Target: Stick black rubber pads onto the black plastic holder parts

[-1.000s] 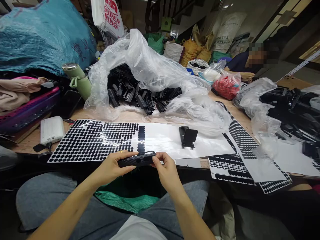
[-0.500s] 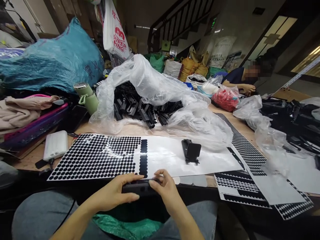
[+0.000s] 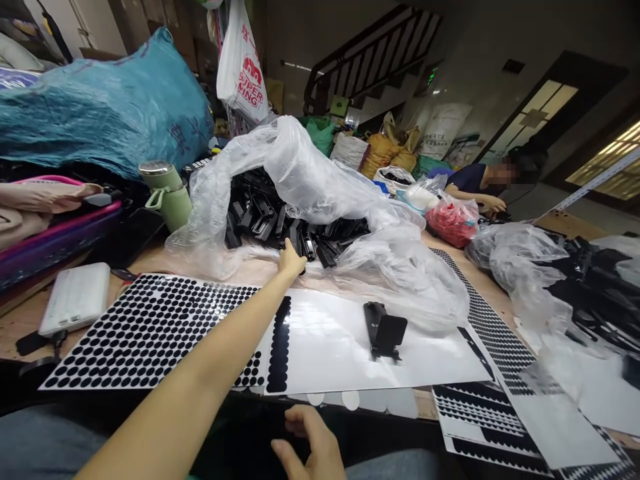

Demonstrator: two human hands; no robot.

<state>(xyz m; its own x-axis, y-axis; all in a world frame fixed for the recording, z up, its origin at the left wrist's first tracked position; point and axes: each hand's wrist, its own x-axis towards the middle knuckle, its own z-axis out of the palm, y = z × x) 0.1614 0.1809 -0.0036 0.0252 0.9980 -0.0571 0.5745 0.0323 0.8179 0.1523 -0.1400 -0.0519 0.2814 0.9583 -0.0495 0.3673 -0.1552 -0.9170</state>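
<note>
My left hand (image 3: 291, 260) stretches forward to the front of a pile of black plastic parts (image 3: 255, 210). Its fingers close round the near end of one black plastic part (image 3: 296, 235), though they are partly hidden. Low in front of the table edge, my right hand (image 3: 311, 443) holds nothing, thumb and fingers curved and apart. A black folding stand (image 3: 384, 330) is unfolded on the white backing sheet (image 3: 325, 347). Left of it lies a sheet of round black stickers (image 3: 150, 327), partly covered by my left forearm.
Clear plastic bagging (image 3: 320, 177) surrounds the pile. A white power bank (image 3: 75, 298) and a green flask (image 3: 166, 193) stand at left. More sticker sheets (image 3: 485, 420) overlap at right. A co-worker (image 3: 480, 183) sits at the far right, beyond a red bag (image 3: 453, 220).
Both hands held a black part over my lap; it is out of sight now. My left hand has reached forward to the pile; my right hand has dropped lower, its fingers apart.
</note>
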